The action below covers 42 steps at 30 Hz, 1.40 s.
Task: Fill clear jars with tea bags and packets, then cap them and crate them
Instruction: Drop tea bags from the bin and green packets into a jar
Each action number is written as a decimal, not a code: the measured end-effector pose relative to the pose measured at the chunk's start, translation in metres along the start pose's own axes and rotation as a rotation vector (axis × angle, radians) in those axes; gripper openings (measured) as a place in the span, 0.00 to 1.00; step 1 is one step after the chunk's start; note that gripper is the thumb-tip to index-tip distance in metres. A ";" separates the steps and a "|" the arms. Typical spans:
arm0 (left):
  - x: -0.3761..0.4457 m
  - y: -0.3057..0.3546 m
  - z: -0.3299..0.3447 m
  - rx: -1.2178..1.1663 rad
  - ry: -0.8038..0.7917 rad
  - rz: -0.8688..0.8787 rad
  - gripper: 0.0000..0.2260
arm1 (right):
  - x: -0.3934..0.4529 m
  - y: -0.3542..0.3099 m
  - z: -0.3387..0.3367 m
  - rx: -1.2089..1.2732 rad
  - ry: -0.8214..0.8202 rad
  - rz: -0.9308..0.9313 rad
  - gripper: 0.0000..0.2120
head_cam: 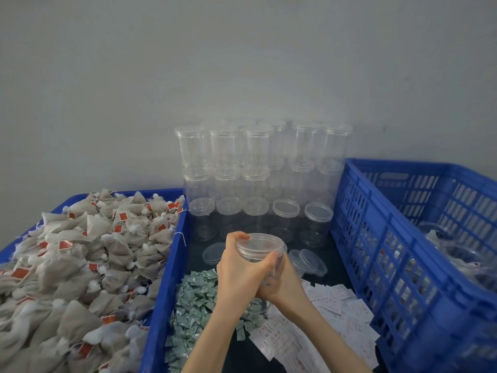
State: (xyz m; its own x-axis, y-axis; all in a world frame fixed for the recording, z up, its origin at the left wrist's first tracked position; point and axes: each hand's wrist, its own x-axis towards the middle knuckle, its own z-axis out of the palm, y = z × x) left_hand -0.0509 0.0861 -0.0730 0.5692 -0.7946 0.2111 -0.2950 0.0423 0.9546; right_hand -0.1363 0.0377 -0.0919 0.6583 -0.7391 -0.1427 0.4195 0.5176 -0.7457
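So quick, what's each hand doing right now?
Left hand: fingers curled over the lid of a clear jar, gripping it.
Right hand: wrapped round the same jar's body, holding it.

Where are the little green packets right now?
The green packets lie heaped on the dark table, low centre, between the tea-bag bin and the white packets.
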 end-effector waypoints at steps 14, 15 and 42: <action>-0.021 0.017 0.017 0.318 0.278 0.134 0.27 | -0.008 0.025 -0.012 -0.859 0.274 -0.498 0.33; -0.018 0.015 0.014 0.341 0.170 0.133 0.29 | -0.007 0.020 -0.011 -0.858 0.345 -0.545 0.33; 0.016 0.012 -0.028 0.094 -0.416 0.110 0.37 | -0.006 0.005 -0.036 -0.736 0.238 -0.446 0.46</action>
State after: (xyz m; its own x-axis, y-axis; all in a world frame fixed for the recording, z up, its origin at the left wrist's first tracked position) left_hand -0.0238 0.0906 -0.0523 0.1791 -0.9655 0.1892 -0.4162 0.0999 0.9038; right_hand -0.1604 0.0292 -0.1179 0.3482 -0.9179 0.1906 0.0444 -0.1869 -0.9814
